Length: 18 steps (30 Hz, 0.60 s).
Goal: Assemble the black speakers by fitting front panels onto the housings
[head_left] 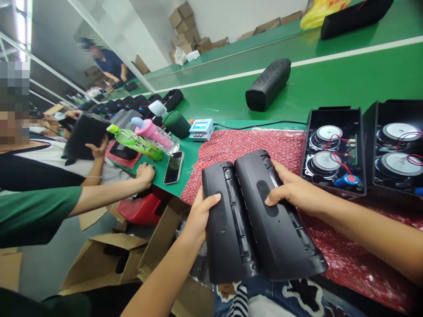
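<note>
1. So, L hand (200,215), ctr of frame, grips L shell (220,240) by its left edge: thumb flat on the black face, other fingers mostly hidden behind.
2. R hand (291,189), right of ctr, clamps R shell (280,246) at its upper right edge, thumb by the oval recess, fingers partly out of sight round the edge.
3. Both shells tilted, side by side, lower ctr, over the jeans (267,301); can't tell if they touch.
4. Red bubble wrap (254,141) on the bench behind the shells, running to lower right.
5. Two open housings at right edge: near one (362,176) & far-right one (369,132), each w/ two round drivers & red wires.
6. Black speaker (269,86) lies on green bench (333,94), upper right; yellow bag (322,15) & dark case (357,20) at top right.
7. Meter (201,129) w/ black cable just past the wrap; phone (173,167), green bottle (135,143) & pink bottle (153,131) left of ctr.
8. Co-worker's hand (145,175) rests at bench edge, left of phone; another co-worker holds a black case (86,136), mid-left.
9. Open carton (95,264) lower left, nr red stool (137,209).
</note>
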### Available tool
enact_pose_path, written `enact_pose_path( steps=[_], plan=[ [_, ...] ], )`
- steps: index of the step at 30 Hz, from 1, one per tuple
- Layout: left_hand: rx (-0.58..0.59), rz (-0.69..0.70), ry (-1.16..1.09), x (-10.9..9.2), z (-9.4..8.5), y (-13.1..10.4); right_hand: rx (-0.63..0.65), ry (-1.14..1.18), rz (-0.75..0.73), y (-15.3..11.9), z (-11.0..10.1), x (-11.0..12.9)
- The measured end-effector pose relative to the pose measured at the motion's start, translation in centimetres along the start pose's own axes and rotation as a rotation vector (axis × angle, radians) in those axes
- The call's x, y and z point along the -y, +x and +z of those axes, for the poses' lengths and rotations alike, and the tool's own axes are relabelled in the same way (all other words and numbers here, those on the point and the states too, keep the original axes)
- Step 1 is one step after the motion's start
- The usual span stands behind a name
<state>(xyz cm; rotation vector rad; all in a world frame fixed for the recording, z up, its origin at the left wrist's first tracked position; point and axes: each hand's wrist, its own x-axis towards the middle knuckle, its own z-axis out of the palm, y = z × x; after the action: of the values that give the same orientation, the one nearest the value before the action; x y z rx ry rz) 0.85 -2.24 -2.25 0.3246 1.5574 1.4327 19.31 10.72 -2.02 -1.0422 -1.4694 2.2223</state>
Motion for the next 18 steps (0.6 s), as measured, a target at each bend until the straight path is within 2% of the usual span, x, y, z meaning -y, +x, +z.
enact_pose_path(
  steps=[3, 9, 11, 13, 18],
  plan=[
    [0.009, 0.010, 0.000, 0.1, -0.1, 0.0, 0.016, -0.039, -0.005, -0.1, -0.2, 0.1],
    [0.003, 0.022, -0.006, 0.4, -0.2, 0.1, 0.154, -0.112, -0.015, -0.4, -1.3, 0.3],
    [-0.010, 0.012, 0.000, 0.3, -0.2, 0.1, 0.158, -0.101, -0.002, -0.4, -1.2, 0.2],
    [-0.005, 0.007, 0.003, 0.2, -0.1, 0.0, 0.115, -0.059, 0.006, -0.2, -0.8, 0.1],
    [-0.012, -0.002, 0.002, -0.1, 0.2, -0.2, -0.110, -0.014, -0.016, 0.4, 0.6, -0.5]
  ],
)
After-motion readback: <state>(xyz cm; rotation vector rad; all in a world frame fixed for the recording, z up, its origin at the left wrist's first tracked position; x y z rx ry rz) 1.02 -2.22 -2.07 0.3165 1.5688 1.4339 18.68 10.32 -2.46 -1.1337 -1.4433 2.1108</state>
